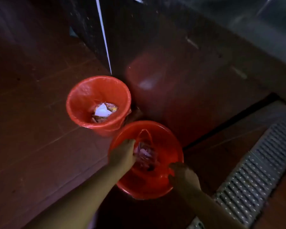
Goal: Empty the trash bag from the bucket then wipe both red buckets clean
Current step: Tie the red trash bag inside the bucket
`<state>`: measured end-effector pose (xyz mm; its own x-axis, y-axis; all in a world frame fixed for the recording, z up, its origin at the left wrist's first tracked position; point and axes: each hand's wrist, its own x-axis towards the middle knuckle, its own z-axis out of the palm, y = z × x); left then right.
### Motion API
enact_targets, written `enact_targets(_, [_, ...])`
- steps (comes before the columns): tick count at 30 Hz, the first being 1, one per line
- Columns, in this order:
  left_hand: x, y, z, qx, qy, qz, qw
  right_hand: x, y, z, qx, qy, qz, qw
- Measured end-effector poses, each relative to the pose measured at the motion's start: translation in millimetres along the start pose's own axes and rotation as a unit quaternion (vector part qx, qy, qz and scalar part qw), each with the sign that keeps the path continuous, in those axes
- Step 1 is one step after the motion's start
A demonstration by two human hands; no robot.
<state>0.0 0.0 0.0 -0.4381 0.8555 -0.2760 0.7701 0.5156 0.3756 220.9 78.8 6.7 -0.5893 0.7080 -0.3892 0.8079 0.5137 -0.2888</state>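
Observation:
Two red buckets stand on the dim floor. The far bucket (82,104) is lined with a clear bag and holds white paper and wrappers (104,110) at its bottom. The near bucket (172,146) holds a red trash bag (145,152) with crumpled rubbish inside. My left hand (124,154) reaches into the near bucket and grips the bag's left side near its looped handle. My right hand (182,176) curls over the near bucket's right rim, fingers inside; the blur hides whether it holds bag or rim.
A dark glossy wall (172,47) rises right behind the buckets and reflects them. A white vertical strip (104,38) marks its corner. A metal drain grate (254,171) runs along the floor on the right. Brown floor tiles (31,129) spread to the left.

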Motion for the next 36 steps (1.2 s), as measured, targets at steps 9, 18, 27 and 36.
enact_targets(9, [82.1, -17.2, 80.9, -0.062, 0.116, 0.053, 0.990, 38.1, 43.9, 78.2, 0.049, 0.102, -0.220, 0.969])
enact_targets(18, [72.0, -26.2, 81.2, -0.119, 0.153, 0.171, 0.966, 56.0, 25.6, 85.0, 0.336, 0.030, -0.102, 0.936])
enact_targets(27, [31.6, -35.0, 37.8, -0.192, 0.181, 0.232, 0.936, 67.5, -11.1, 66.0, 0.698, 0.098, -0.142, 0.695])
enact_targets(36, [8.7, -40.4, 59.0, -0.210, 0.110, 0.227, 0.945, 82.3, -37.9, 117.2, 0.453, 0.087, -0.166, 0.872])
